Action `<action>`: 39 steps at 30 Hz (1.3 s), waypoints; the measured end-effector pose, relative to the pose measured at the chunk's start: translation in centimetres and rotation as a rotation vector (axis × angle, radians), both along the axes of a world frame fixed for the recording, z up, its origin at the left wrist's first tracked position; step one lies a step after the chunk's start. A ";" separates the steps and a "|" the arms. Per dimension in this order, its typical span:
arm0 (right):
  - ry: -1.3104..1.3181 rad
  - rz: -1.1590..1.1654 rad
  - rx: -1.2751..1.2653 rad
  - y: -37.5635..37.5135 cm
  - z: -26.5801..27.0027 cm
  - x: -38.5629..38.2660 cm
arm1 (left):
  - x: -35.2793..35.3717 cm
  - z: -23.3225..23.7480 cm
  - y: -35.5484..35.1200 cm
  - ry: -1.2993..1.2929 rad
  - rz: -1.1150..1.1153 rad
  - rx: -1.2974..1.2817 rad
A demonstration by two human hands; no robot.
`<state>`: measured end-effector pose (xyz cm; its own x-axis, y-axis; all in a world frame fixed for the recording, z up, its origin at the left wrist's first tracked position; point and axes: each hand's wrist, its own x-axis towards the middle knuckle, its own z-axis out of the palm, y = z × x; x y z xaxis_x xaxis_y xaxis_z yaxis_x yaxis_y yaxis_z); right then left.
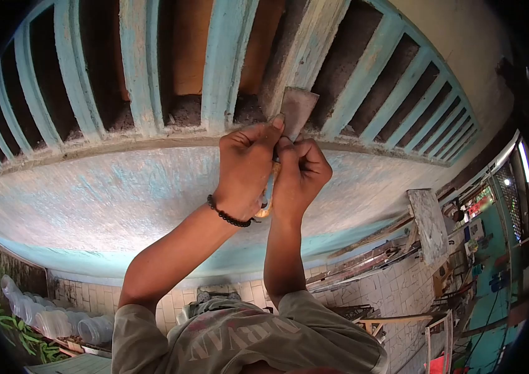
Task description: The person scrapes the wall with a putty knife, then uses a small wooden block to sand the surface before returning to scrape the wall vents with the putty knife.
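A scraper with a flat, worn trapezoid blade is held up in front of the turquoise slatted grille. My left hand, with a dark beaded bracelet at the wrist, is closed around the scraper's handle, part of which shows below the fingers. Beside it, my right hand pinches the scraper near the base of the blade. Both hands nearly touch each other. Behind them runs the grille's ledge, and below it a wall with patchy white and blue paint.
Clear plastic containers lie at the lower left near green plants. A paint-marked board stands at the right. Wooden pieces and a frame are at the lower right, over a tiled floor.
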<state>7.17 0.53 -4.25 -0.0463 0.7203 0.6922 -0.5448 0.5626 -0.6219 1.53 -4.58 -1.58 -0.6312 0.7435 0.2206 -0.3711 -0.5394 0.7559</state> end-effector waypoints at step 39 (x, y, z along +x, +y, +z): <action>0.048 -0.038 0.056 0.1 1.1 -1.0 | -0.4 1.5 0.5 0.067 0.059 0.016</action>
<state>6.15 0.66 -3.16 0.0146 0.6809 0.7322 -0.5508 0.6167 -0.5625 1.14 -4.04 -0.09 -0.6571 0.7018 0.2752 -0.2875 -0.5708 0.7691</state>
